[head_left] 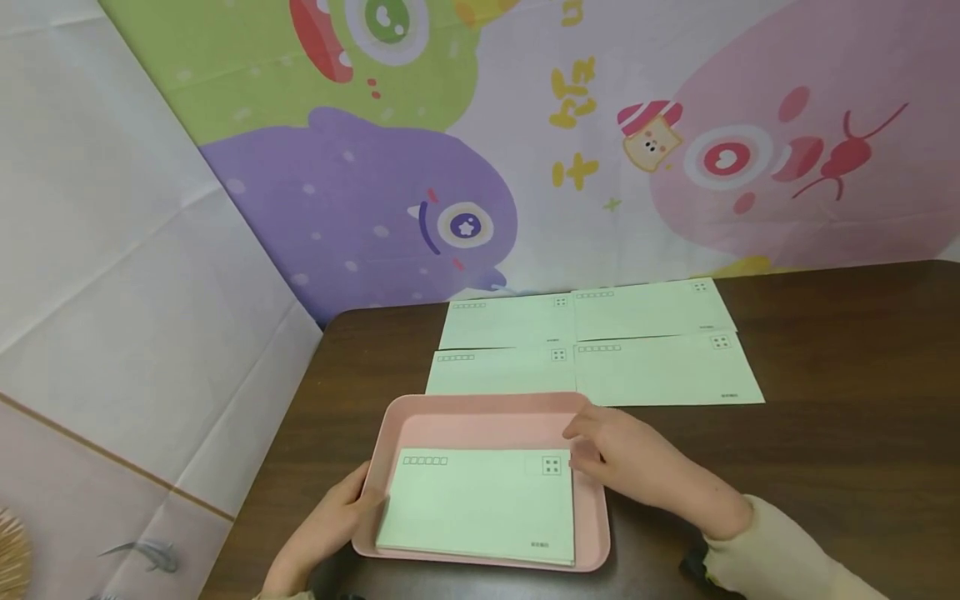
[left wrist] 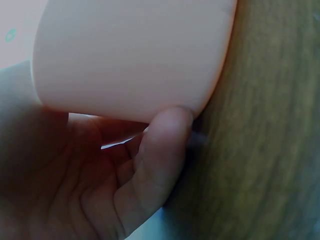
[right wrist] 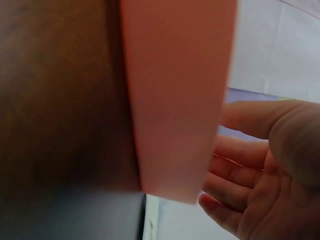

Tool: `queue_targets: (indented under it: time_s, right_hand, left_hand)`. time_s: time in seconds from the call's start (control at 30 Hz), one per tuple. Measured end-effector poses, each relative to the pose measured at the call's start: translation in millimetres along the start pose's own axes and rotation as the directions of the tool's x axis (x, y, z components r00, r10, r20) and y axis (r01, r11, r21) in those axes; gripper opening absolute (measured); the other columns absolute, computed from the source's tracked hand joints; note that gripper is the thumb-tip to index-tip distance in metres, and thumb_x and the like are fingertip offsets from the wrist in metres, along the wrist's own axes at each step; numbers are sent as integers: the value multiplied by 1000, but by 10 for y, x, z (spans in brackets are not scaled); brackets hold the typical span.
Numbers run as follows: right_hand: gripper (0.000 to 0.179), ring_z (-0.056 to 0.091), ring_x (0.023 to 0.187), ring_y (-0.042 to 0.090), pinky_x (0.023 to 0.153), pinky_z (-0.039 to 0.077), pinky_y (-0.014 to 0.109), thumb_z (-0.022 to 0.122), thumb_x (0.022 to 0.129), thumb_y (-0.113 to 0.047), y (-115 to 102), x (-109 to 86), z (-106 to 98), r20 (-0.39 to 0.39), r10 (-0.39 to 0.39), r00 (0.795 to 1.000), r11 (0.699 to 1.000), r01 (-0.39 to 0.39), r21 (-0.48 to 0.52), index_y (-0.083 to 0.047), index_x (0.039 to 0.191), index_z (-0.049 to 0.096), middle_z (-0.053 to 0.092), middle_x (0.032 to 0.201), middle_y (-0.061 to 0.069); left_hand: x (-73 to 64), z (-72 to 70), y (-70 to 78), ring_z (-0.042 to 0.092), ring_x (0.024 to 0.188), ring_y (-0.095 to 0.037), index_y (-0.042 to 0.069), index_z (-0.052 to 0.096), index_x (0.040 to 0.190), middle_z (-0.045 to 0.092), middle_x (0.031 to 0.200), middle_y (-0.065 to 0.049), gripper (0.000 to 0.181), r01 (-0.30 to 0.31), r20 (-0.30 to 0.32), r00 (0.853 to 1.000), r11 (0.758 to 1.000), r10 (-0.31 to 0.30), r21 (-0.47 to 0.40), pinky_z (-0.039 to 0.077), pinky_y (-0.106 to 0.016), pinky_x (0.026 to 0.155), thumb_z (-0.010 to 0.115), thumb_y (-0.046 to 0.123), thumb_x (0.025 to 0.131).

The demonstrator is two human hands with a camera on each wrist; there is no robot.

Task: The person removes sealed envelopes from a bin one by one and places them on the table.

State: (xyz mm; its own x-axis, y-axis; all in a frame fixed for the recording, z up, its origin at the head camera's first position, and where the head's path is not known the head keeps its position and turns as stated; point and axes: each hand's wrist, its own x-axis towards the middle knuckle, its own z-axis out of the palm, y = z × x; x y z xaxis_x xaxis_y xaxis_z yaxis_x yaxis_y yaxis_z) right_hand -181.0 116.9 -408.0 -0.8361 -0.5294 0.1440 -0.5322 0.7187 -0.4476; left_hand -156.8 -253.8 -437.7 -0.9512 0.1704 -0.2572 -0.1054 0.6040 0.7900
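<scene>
A pink tray (head_left: 487, 405) holds a stack of pale green envelopes (head_left: 472, 508) with printed postcode boxes and a stamp square. My left hand (head_left: 335, 518) grips the tray's left side; in the left wrist view its thumb (left wrist: 167, 135) lies along the tray's outer wall (left wrist: 135, 60). Over the tray's right rim reaches my right hand (head_left: 637, 458), its loosely bent fingers near the top right corner of the stack. In the right wrist view the fingers (right wrist: 237, 172) of that hand show beyond the pink tray wall (right wrist: 177, 100), with nothing seen between them.
Behind the tray, several more envelopes (head_left: 660, 371) lie in two rows on the dark wooden table (head_left: 847, 375). The tray overlaps the lower edge of the near left one (head_left: 495, 375). A cartoon-printed cloth (head_left: 600, 225) hangs at the table's back edge.
</scene>
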Motion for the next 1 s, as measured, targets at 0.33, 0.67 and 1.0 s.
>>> queue_targets:
  time_s: [0.33,0.67,1.0]
  right_hand:
    - [54,51,103,17,101,24,46,75,68,-34,-25,-1,168,87,-52,995,997,56,-46,-2,108,59,59,104,3]
    - [56,50,103,19,102,23,48,74,68,-37,-47,-11,189,106,-73,992,988,86,-125,-3,109,58,59,104,3]
    - [51,51,102,21,103,21,48,76,67,-33,-57,-9,214,88,-55,995,990,66,-123,-5,107,59,58,100,3]
  left_hand:
    - [-10,-2,-6,54,97,-20,5,42,132,54,120,-16,43,5,5,1000,1000,-5,-23,43,-30,80,48,25,94]
    - [-5,-3,-19,54,98,-20,5,41,133,52,122,-17,44,2,14,1000,999,-2,-38,43,-30,80,47,25,94]
    - [0,-4,-15,54,98,-21,4,42,131,53,121,-17,43,-7,9,1000,1000,7,-20,44,-29,79,47,25,94]
